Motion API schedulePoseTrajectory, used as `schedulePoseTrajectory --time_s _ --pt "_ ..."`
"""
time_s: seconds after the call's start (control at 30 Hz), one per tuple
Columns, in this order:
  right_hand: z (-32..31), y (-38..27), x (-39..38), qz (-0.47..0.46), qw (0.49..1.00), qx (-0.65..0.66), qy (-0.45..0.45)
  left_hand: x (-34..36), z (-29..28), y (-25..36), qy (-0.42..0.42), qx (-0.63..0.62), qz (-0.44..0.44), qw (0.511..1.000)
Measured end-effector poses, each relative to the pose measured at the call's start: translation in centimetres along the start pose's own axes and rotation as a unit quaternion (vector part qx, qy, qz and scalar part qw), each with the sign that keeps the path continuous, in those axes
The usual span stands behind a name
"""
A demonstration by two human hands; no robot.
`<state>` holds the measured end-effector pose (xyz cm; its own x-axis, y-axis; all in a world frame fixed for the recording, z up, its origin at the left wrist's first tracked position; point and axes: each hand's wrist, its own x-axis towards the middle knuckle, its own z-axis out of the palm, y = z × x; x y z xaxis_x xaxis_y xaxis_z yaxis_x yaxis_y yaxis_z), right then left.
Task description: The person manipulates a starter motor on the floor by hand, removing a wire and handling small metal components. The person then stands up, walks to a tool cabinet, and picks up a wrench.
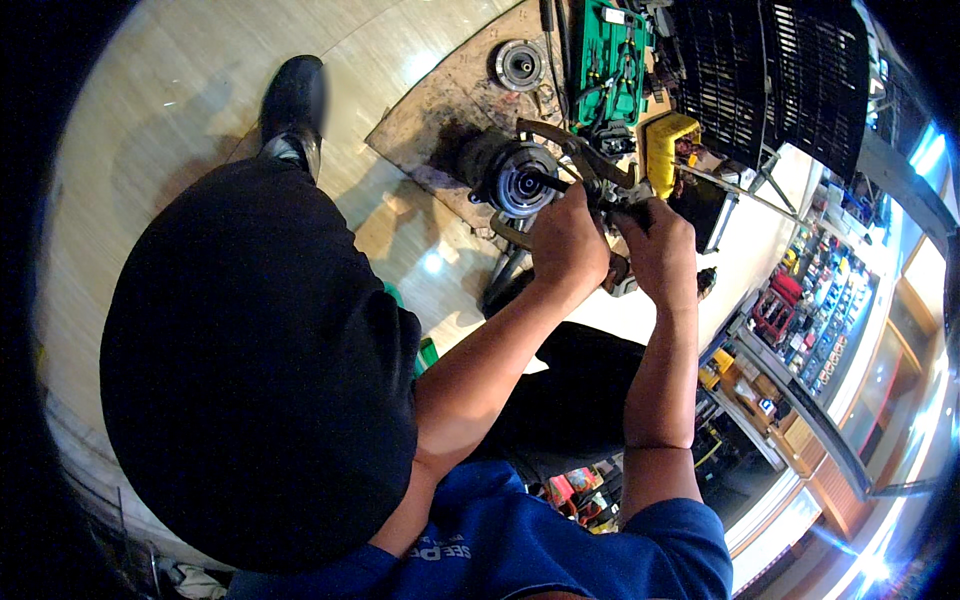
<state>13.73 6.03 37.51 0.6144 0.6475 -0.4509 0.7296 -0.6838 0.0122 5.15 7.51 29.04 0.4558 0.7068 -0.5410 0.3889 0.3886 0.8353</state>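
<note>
- Two bare hands of mine at work, side by side and close together, reaching out over the floor, both clamped on a metal tool [583,152] with curved brown arms.
- Left hand [572,245] now: fingers curled in tight, thumb side uppermost, right up against a dark rod [545,181]; the undersides of my fingers are hidden from me.
- Right hand [660,250], just to the right of it: bent at the knuckles, closed on the tool's right part; exactly which piece sits in the palm, I can't tell.
- And the rod points left, toward the middle of a ringed metal face on a round dark machine part [522,180], which lies just left of and beyond my left hand.
- Under and around that part, a stained brown sheet [425,120] spreads over the pale floor [190,75].
- Farther out on the sheet, a loose round disc [520,66]; to its right, an open green tool case [608,70].
- Yellow container [670,150] just beyond my right hand, black slatted panels [815,80] far right.
- Over on the left, my dark shoe [290,100], well apart from the tool; nearer, my dark trouser leg [250,350].
</note>
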Motion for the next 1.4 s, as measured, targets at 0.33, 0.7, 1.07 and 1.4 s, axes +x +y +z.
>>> schedulePoseTrajectory --time_s 0.33,0.7,1.07,1.4 --pt "1.3 1.6 -0.5 0.015 0.999 0.047 0.005 -0.3 0.2 -0.4 -0.02 -0.042 -0.007 0.999" --pt "1.8 3.4 0.0 -0.017 0.98 0.163 0.111 -0.3 0.4 -0.9 -0.032 -0.042 -0.027 0.998" --pt "6.1 7.4 1.7 0.08 0.908 0.409 -0.044 0.4 0.6 -1.5 -0.027 -0.065 -0.027 0.997" --pt "6.0 7.2 1.6 0.068 0.914 0.398 -0.032 0.2 0.1 -1.1 -0.039 -0.041 -0.033 0.998"
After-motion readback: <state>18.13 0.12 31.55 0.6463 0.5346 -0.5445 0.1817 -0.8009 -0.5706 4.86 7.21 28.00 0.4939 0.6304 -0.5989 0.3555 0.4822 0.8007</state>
